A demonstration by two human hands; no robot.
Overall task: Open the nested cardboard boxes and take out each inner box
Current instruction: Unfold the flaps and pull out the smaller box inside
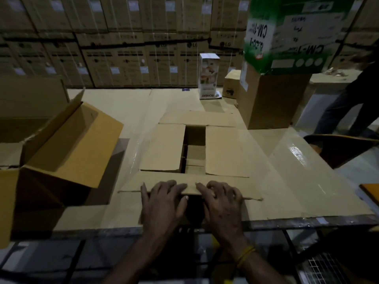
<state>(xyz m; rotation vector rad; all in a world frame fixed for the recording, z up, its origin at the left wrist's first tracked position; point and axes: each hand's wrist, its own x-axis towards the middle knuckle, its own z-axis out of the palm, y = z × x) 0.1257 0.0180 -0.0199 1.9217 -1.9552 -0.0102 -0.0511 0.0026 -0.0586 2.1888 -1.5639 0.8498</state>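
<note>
A brown cardboard box (pixel 164 148) sits in front of me on the table, its two side flaps lying inward with a gap between them. Through that gap a smaller inner box (pixel 195 154) shows. The near flap (pixel 190 186) is folded out toward me. My left hand (pixel 164 203) and my right hand (pixel 222 201) lie side by side over this flap's edge, fingers curled on it. The far flap (pixel 196 118) lies folded away from me.
An open empty brown box (pixel 67 152) lies tilted at the left. A white product carton (pixel 208 78), a small brown box (pixel 231 85) and a tall brown box (pixel 272 101) topped by a green-and-white carton (pixel 291 33) stand at the back right. A person (pixel 348 99) stands far right.
</note>
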